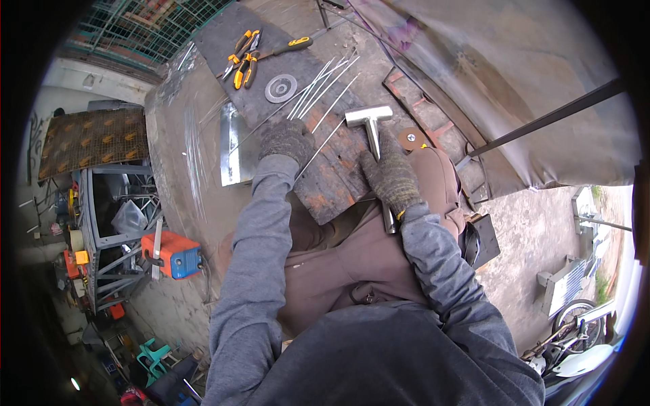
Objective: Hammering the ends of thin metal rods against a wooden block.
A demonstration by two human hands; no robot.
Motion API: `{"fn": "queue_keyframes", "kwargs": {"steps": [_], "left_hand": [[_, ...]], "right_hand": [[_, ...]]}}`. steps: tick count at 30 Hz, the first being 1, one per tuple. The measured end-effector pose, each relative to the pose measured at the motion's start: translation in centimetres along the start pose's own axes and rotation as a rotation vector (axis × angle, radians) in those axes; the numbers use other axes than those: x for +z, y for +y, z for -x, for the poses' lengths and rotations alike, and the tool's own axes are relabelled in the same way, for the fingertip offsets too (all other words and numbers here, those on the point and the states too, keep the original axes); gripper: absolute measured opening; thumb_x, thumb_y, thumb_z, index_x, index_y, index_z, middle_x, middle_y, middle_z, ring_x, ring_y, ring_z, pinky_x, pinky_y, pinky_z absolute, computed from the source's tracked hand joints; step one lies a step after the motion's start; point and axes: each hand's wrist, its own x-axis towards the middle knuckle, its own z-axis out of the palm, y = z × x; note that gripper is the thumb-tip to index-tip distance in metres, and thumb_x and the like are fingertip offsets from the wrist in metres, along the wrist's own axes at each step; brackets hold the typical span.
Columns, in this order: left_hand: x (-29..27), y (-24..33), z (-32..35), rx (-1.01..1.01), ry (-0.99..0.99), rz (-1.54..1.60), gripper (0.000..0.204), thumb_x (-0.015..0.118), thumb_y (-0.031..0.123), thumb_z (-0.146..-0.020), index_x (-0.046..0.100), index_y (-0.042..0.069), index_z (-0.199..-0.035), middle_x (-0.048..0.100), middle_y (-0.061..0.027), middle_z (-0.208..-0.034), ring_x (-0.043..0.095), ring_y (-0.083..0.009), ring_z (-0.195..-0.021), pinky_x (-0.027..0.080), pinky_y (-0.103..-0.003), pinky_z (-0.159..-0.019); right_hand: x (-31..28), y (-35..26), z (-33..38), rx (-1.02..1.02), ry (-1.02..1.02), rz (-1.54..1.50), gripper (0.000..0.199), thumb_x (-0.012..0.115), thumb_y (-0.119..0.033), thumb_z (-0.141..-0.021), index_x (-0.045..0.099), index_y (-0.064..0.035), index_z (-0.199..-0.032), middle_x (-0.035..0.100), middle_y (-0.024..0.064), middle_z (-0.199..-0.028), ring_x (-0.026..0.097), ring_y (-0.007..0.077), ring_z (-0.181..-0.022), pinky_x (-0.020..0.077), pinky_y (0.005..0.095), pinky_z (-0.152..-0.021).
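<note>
My right hand (393, 174), in a dark knitted glove, is wrapped round the handle of a metal hammer (370, 116). The hammer's silvery head points away from me, and the handle's butt end shows below my glove. My gloved left hand (288, 141) is closed at the near ends of several thin metal rods (318, 88); what its fingers hold is hidden. Another thin rod (321, 149) slants across the dark worn board (332, 186) between my hands. Just left of my left hand lies a shiny sheet-metal strip (233, 152).
Farther up the board are a grinding disc (280, 88), orange-handled pliers (250, 64) and a yellow-handled tool (298, 44). A brown disc (411, 138) lies right of my right hand. An orange-and-blue machine (181, 257) stands at left, before a metal frame (112, 223).
</note>
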Motion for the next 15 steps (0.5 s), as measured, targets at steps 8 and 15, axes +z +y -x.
{"fn": "queue_keyframes", "kwargs": {"steps": [8, 15], "left_hand": [[2.0, -2.3, 0.0, 0.015, 0.132, 0.292, 0.029, 0.064, 0.031, -0.089, 0.072, 0.005, -0.102, 0.071, -0.0192, -0.105, 0.07, -0.0336, -0.094, 0.054, -0.043, -0.085], [1.4, -2.7, 4.8, -0.014, 0.026, 1.172, 0.018, 0.06, 0.01, -0.096, 0.066, 0.002, -0.111, 0.066, -0.0072, -0.088, 0.061, -0.014, -0.069, 0.051, -0.029, -0.062]], "right_hand": [[0.1, -0.1, -0.2, 0.008, 0.014, -0.017, 0.073, 0.065, -0.035, -0.095, 0.037, -0.0013, -0.153, 0.047, 0.0254, -0.149, 0.045, 0.0383, -0.14, 0.0355, 0.0408, -0.117], [0.0, 0.0, -0.2, 0.021, 0.023, -0.003, 0.073, 0.066, -0.034, -0.094, 0.036, -0.0031, -0.153, 0.047, 0.0252, -0.149, 0.046, 0.0377, -0.139, 0.037, 0.0418, -0.116]]}}
